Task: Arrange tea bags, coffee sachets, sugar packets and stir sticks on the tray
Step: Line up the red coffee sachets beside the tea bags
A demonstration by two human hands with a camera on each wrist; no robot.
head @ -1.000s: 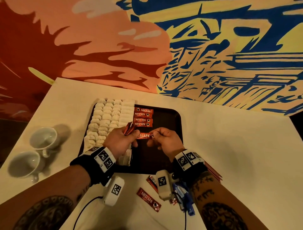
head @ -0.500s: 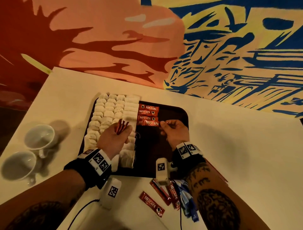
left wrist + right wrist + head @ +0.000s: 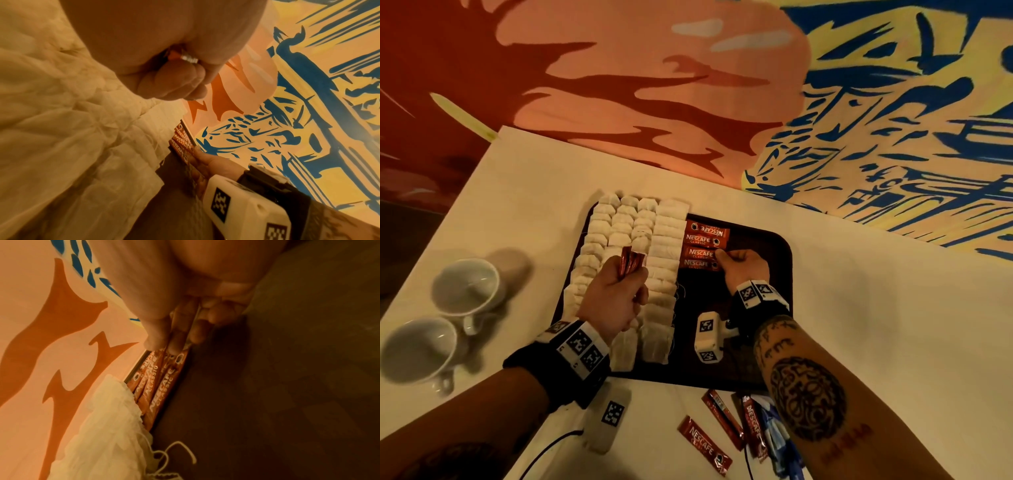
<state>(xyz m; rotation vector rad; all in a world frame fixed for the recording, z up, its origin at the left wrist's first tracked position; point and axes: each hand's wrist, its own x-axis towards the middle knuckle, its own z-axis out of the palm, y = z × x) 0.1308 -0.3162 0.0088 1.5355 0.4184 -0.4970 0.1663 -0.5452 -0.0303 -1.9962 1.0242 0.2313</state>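
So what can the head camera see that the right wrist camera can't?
Only the head view shows the two white cups, the loose sachets on the table and the left hand gripping spare sachets. Only the right wrist view shows the tea bag strings close up. Both show the right hand at the sachet row beside the tea bags.

- Tray [image 3: 784, 260]: left half blocked by rows of tea bags [image 3: 619, 233]; coffee sachets [image 3: 703, 246] stacked beside them.
- Right hand [image 3: 743, 269] occupies the sachet row's end.
- Dark tray floor right of the sachets lies open.
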